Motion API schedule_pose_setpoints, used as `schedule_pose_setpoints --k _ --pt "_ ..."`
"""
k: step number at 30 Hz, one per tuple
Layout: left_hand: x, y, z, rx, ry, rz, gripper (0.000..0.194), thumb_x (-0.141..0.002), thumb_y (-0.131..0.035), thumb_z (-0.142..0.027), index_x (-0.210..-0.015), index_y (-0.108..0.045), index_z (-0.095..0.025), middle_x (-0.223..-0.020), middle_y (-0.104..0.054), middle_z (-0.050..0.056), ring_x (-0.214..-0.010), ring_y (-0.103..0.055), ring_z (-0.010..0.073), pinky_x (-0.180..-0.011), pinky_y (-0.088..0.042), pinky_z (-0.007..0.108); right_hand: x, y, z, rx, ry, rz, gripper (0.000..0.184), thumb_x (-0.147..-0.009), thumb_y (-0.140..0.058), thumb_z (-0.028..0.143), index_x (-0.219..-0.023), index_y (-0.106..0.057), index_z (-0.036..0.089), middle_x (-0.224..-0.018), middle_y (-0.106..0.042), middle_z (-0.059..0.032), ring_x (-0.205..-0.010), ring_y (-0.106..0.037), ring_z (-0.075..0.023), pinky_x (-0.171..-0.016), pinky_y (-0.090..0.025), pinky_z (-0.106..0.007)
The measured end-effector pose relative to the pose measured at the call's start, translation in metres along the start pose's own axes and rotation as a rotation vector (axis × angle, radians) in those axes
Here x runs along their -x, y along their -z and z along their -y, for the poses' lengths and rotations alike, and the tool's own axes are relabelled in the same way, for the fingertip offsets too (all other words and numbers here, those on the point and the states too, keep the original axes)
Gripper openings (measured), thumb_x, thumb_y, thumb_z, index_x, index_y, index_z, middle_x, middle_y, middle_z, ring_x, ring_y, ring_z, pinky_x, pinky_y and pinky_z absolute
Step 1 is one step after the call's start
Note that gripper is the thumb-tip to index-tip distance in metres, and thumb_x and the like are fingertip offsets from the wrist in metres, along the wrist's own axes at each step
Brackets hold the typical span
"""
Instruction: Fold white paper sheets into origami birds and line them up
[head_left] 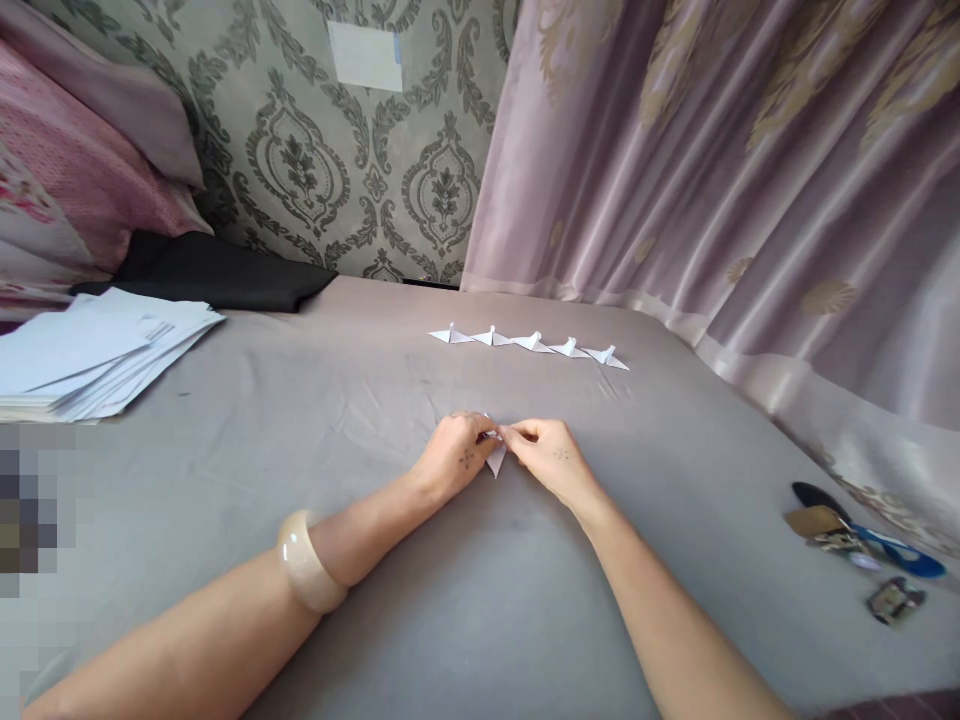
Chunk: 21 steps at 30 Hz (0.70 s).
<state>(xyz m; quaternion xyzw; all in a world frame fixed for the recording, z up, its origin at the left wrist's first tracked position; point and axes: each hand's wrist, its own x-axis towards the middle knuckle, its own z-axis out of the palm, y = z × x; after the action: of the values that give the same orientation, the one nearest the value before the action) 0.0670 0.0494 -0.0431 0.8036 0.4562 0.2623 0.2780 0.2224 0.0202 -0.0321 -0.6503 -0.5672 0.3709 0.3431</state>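
A small folded white paper piece [495,460] is pinched between my two hands above the grey cloth surface, its pointed tip hanging toward me. My left hand [459,448], with a pale bangle [304,560] on its wrist, is closed on the paper's left side. From the right, my right hand [551,455] grips it with thumb and fingertips. The fingers cover most of the paper, so its full shape is hidden. Beyond my hands, several folded white paper figures [532,342] with pointed ends stand in a row, tip to tip.
A stack of white paper [112,360] lies at the left, in front of a folded black cloth [225,270]. Keys and small items [840,540] rest at the right edge. Pink curtains [675,150] border the surface on the right; a patterned wall [360,180] stands behind.
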Motion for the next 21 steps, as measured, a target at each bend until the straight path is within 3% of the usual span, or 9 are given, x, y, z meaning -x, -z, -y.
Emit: schedule_pose_setpoints --k 3,9,21 --pt "0.0 0.0 0.001 0.002 -0.011 -0.002 0.018 -0.083 -0.054 -0.019 -0.078 -0.071 -0.02 -0.075 -0.069 0.002 -0.068 -0.062 0.0157 -0.064 -0.043 0.023 0.001 0.004 0.006 -0.037 -0.032 0.045 0.025 -0.073 -0.062 0.037 -0.076 -0.073 0.014 -0.066 -0.064 -0.0009 -0.061 -0.053 -0.0118 -0.055 -0.038 -0.022" --pt "0.0 -0.001 0.003 0.0 -0.034 -0.013 0.016 -0.082 -0.056 -0.019 -0.082 -0.072 -0.021 -0.079 -0.071 0.002 -0.075 -0.064 0.0173 -0.067 -0.045 0.023 -0.001 0.005 0.012 -0.181 -0.296 0.056 0.014 -0.07 -0.065 0.029 -0.068 -0.064 0.015 -0.053 -0.046 0.0041 -0.046 -0.038 -0.0063 -0.039 -0.022 -0.019" --pt "0.0 0.002 -0.002 0.106 -0.005 0.027 0.018 -0.084 -0.054 -0.023 -0.083 -0.072 -0.022 -0.078 -0.071 -0.001 -0.073 -0.063 0.0157 -0.066 -0.042 0.023 -0.003 0.007 0.004 -0.288 -0.327 0.075 0.014 -0.073 -0.067 0.024 -0.065 -0.062 0.014 -0.05 -0.045 0.004 -0.043 -0.036 -0.0044 -0.036 -0.019 -0.017"
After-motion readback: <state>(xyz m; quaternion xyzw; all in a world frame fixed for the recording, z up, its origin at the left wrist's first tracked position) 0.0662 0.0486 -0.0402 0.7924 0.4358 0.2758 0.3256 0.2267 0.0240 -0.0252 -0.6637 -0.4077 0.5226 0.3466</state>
